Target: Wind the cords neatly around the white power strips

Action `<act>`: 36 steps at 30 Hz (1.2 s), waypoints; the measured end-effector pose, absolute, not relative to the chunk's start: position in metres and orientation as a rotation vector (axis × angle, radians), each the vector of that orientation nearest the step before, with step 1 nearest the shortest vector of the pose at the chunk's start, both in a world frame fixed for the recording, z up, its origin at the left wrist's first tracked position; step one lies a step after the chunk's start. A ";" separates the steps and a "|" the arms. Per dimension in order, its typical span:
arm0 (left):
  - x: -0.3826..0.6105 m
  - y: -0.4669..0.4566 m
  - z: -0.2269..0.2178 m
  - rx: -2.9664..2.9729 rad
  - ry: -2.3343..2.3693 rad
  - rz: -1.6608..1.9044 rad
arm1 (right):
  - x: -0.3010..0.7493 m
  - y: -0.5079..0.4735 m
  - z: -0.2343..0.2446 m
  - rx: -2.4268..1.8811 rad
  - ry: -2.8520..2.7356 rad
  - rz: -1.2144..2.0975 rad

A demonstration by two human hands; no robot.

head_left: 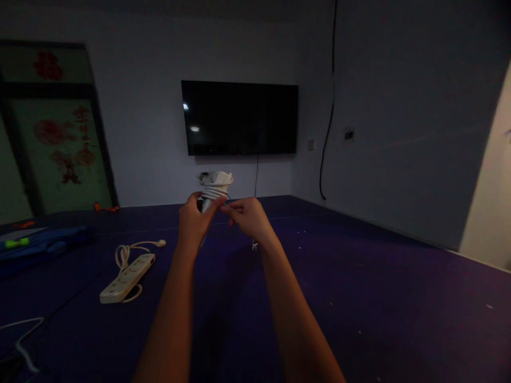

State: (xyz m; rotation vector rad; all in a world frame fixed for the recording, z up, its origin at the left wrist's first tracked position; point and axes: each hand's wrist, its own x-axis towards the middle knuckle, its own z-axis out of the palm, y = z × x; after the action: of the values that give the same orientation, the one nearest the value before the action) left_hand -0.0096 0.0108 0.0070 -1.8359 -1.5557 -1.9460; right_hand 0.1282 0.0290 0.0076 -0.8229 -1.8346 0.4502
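Dim room, purple mat: below the television, left hand grips a cord-wrapped power strip; right hand pinches its cord. If that pinch slackens, coils may unravel.

Both your forearms rise from the lower centre of the frame and converge at mid-frame. Your left hand is curled closed, knuckles toward you. Your right hand is pinched, fingertips pointing at the left hand, just beside it.
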 end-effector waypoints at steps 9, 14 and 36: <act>-0.009 0.013 0.005 -1.913 -1.458 -2.034 | 0.121 0.026 0.009 -0.869 -1.689 0.201; -0.008 0.009 0.007 -1.952 -1.446 -2.056 | 0.118 0.034 0.003 -0.912 -1.627 0.074; -0.006 0.030 0.000 -2.249 -1.306 -2.301 | 0.123 0.036 0.002 -0.864 -1.453 0.193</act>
State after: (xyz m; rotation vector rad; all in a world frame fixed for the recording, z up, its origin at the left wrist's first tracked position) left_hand -0.0058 0.0297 -0.0003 -2.2490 -1.3062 -2.3013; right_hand 0.1231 0.0362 0.0023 -0.8643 -1.4533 0.1931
